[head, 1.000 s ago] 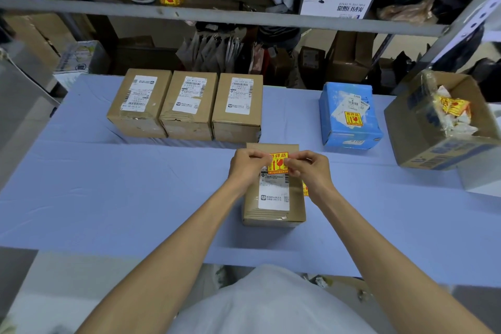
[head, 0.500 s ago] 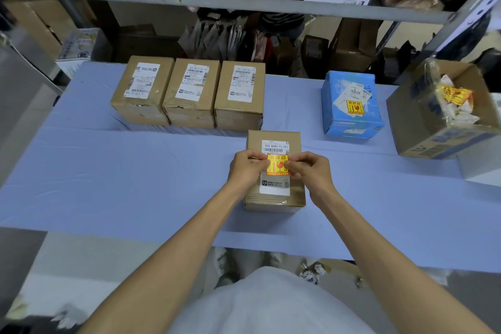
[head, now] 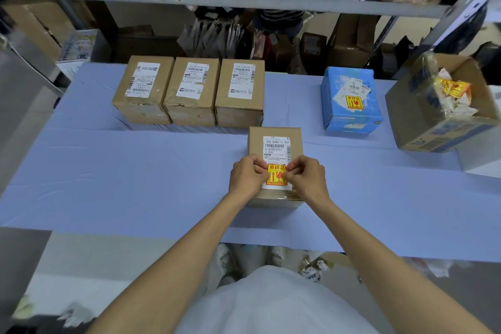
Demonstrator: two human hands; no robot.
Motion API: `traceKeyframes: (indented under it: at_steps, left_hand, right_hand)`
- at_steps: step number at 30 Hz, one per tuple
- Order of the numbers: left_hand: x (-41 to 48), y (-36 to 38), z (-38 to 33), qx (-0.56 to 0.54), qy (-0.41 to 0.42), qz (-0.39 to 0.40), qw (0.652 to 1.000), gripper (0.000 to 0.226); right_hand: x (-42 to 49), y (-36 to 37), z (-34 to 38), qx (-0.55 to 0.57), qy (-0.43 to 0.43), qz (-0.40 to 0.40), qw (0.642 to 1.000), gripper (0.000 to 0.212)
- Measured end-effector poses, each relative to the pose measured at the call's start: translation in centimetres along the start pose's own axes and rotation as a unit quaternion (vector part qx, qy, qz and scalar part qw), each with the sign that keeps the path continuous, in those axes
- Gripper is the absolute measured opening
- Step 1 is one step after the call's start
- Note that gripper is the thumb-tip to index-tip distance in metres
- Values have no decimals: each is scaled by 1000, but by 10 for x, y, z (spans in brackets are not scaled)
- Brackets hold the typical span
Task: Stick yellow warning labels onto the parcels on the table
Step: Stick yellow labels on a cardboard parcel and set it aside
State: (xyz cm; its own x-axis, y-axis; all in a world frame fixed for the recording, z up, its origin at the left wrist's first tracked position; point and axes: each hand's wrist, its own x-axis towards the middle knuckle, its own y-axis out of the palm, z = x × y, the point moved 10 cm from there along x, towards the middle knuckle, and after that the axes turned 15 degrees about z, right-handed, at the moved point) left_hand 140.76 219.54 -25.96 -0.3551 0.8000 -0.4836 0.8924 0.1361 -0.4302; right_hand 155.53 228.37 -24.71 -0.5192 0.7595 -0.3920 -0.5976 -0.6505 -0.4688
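Now the left hand [head: 248, 176] and right hand [head: 306, 179] pinch a yellow label [head: 276, 174] onto the near parcel [head: 275, 131].
They grip its side edges as it lies over the lower part of the white shipping label [head: 276, 145]. Uneven pressure could crease it, tilt it or trap air, and it may hide print beneath. It reads 易碎品; the shipping label's top line reads 960 N480-11 P01.

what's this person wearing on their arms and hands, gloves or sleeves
Nothing: left hand and right hand are gloveless, no ring, watch or bracelet showing. Both forearms are bare, no sleeves in view. A white top covers the torso.
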Motion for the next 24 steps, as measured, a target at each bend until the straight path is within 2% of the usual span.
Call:
traceKeyframes:
  at_steps: [4, 8, 11, 14, 16, 20, 24]
  left_hand:
    - [-2, 0, -7, 55, 22, -6, 998, 14]
    - [-5, -1, -13, 94, 44, -22, 994, 23]
    - [-8, -7, -10, 70, 51, -51, 995, 39]
    - [-8, 2, -16, 49, 88, -18, 995, 42]
    - [-6, 7, -19, 49, 96, -7, 994, 43]
    - [-2, 3, -11, 15, 80, 0, 997, 48]
    - [-1, -9, 3, -27, 68, -4, 997, 51]
  right_hand:
    - [-1, 2, 4, -75, -20, -17, 997, 8]
    - [-1, 5, 6, -124, -33, -7, 992, 13]
    - [-6, 9, 13, -177, -61, -25, 982, 16]
    - [-13, 14, 28, -223, -124, -61, 965, 24]
    - [-11, 14, 30, -197, -139, -55, 969, 29]
    - [-6, 17, 13, -79, -128, 19, 988, 30]
    - [-6, 17, -4, -75, -164, 50, 982, 28]
